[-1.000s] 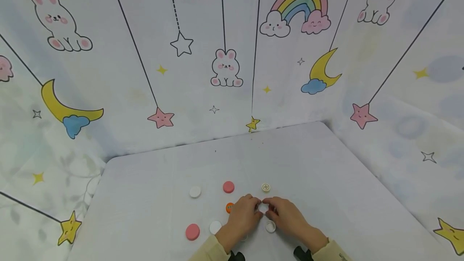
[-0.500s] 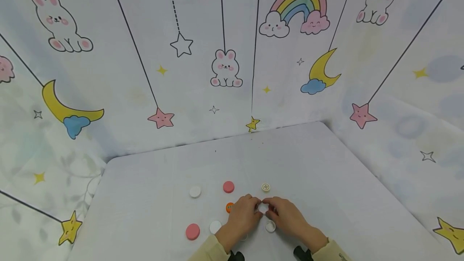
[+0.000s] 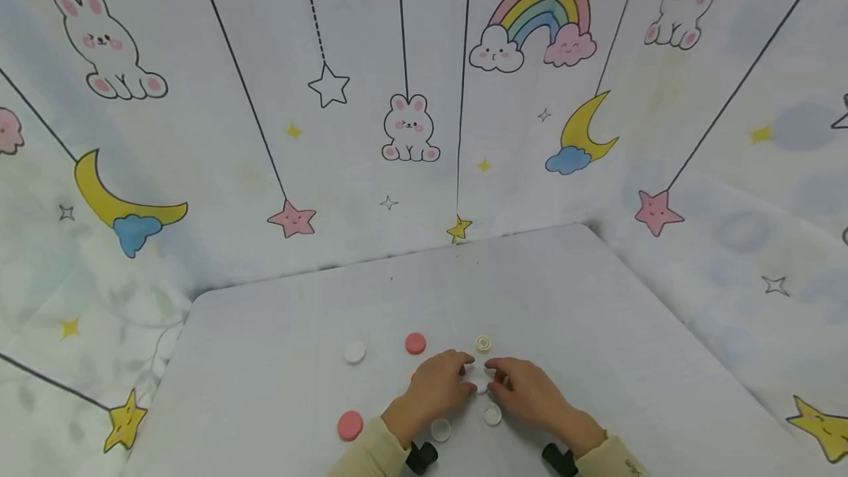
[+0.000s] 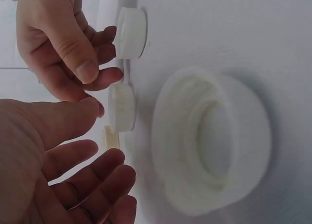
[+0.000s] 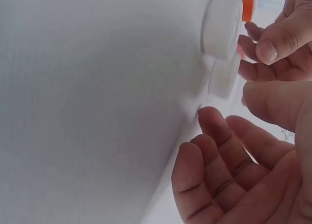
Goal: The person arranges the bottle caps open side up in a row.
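While my left hand (image 3: 439,387) and right hand (image 3: 530,391) face each other with loosely bent fingers and a gap between them, a white plastic cap (image 3: 481,381) sits between them on the white table (image 3: 596,300). Neither hand grips it, though I cannot tell whether a fingertip grazes it. Nearer me lie a ringed white cap (image 3: 492,414) and, by my left wrist, a hollow white cap (image 4: 212,141), open side up. Just beyond my fingers is a cream cap (image 3: 483,344); an orange cap (image 5: 247,8) is mostly hidden behind my left hand from above.
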`<state>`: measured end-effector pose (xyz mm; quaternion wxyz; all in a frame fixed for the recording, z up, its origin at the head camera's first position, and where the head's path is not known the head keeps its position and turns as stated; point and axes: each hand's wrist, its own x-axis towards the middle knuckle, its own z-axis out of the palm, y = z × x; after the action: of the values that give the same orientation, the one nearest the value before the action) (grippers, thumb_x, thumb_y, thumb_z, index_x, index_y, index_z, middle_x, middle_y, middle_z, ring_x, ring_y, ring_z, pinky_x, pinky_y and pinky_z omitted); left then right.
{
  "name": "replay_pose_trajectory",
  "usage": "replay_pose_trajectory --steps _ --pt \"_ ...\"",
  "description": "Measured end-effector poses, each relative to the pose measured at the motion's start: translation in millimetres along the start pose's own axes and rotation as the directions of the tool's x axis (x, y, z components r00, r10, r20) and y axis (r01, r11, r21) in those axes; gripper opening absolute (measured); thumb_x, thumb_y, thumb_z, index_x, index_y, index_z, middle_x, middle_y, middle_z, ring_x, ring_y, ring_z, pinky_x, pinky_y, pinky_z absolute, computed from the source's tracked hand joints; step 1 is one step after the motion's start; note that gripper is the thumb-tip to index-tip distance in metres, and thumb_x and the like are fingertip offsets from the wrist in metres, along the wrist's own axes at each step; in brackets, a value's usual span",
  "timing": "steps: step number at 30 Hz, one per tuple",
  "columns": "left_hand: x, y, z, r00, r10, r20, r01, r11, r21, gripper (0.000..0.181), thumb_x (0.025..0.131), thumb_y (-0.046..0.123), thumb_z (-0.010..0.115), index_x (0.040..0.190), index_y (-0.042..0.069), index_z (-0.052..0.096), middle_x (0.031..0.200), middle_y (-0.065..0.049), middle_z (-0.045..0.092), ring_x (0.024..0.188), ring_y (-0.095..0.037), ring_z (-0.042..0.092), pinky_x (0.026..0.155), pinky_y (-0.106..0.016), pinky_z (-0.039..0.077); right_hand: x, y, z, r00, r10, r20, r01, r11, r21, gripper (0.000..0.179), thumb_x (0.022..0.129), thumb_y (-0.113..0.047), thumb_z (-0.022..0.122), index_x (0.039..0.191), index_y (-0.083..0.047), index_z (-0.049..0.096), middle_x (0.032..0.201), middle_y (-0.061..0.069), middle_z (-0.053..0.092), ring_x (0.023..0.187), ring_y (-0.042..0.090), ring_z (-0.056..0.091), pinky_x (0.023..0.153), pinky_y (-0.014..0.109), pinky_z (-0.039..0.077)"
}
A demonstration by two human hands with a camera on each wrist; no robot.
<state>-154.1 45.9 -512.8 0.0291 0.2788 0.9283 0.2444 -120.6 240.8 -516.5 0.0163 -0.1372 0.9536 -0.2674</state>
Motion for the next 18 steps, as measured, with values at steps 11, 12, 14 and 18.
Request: replay_pose_trajectory --steps 11,12,14,18 --pt "16.1 -4.3 -8.6 1.000 -0.018 -0.005 0.018 1.000 -0.008 0.029 0.088 0.030 0.071 0.113 0.015 0.069 0.092 0.002 0.066 0.081 -0.010 0.061 0.066 -0.027 0.049 1.5 6.1 -12.8 0.997 0.025 -0.067 -0.032 0.993 -0.111 0.020 0.086 -0.019 0.074 0.104 -0.012 0.070 0.090 -0.008 0.066 0.084 0.010 0.063 0.073 0.034 0.051" --pt "17.6 -4.8 -8.9 1.000 -0.026 -0.001 0.026 1.000 -0.015 0.029 0.089 0.029 0.070 0.114 0.014 0.069 0.091 0.002 0.065 0.080 -0.010 0.060 0.066 -0.028 0.049 1.7 6.4 -13.8 0.997 0.028 -0.071 -0.037 0.992 -0.121 0.021 0.085 -0.019 0.075 0.104 -0.012 0.070 0.091 -0.007 0.067 0.086 0.012 0.064 0.075 0.035 0.051" --pt "21.2 -6.5 -8.0 0.999 -0.044 0.010 0.044 0.999 -0.026 0.029 0.089 0.028 0.069 0.114 0.013 0.069 0.090 0.002 0.065 0.080 -0.010 0.059 0.067 -0.029 0.049 2.5 7.0 -16.1 0.997 0.035 -0.071 -0.043 0.991 -0.124 0.023 0.084 -0.018 0.075 0.106 -0.010 0.070 0.093 -0.004 0.068 0.088 0.015 0.065 0.077 0.038 0.052" --pt "27.5 -10.5 -4.1 0.998 -0.057 0.014 0.057 0.997 -0.053 0.028 0.088 0.024 0.069 0.113 0.010 0.068 0.084 0.003 0.062 0.076 -0.011 0.056 0.067 -0.029 0.048 5.8 8.5 -18.3 0.997 0.047 -0.062 -0.054 0.992 -0.113 0.026 0.084 -0.018 0.076 0.108 -0.008 0.069 0.093 -0.002 0.068 0.089 0.016 0.064 0.077 0.039 0.051"
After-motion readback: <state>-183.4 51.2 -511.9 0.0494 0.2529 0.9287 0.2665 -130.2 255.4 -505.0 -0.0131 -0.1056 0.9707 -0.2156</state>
